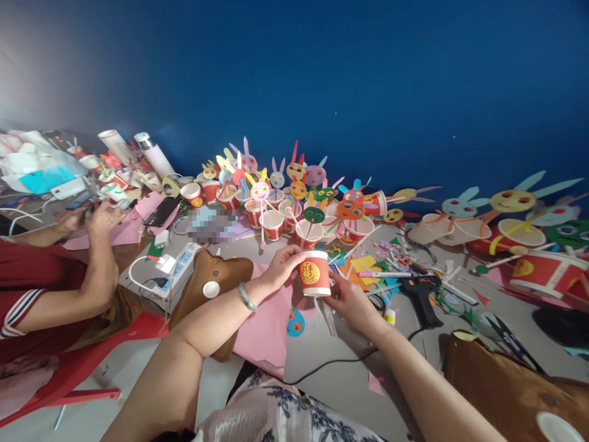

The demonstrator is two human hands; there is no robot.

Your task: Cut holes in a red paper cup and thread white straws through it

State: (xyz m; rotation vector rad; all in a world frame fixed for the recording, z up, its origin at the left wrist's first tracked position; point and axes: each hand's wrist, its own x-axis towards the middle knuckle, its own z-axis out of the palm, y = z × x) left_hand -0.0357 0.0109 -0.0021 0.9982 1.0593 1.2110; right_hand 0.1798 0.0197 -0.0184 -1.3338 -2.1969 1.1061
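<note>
A red paper cup (315, 274) with a white rim and a gold emblem is held up over the table in front of me. My left hand (286, 270), with a jade bangle on its wrist, pinches the cup near its upper left edge. At the cup's lower right, the fingers of my right hand (352, 302) close on its side. A pale translucent strip (327, 318) hangs below the cup; where it joins is hidden. Beneath lies pink paper (264, 328), beside a blue paper face (296, 322).
Behind stand several cups with paper rabbit faces, including a pink face (260, 191). A black glue gun (422, 301) with a cord, scissors (513, 341) and paper scraps lie right. On the left are a power strip (180, 270), a brown cushion (197, 307) and another person's arm (69, 301).
</note>
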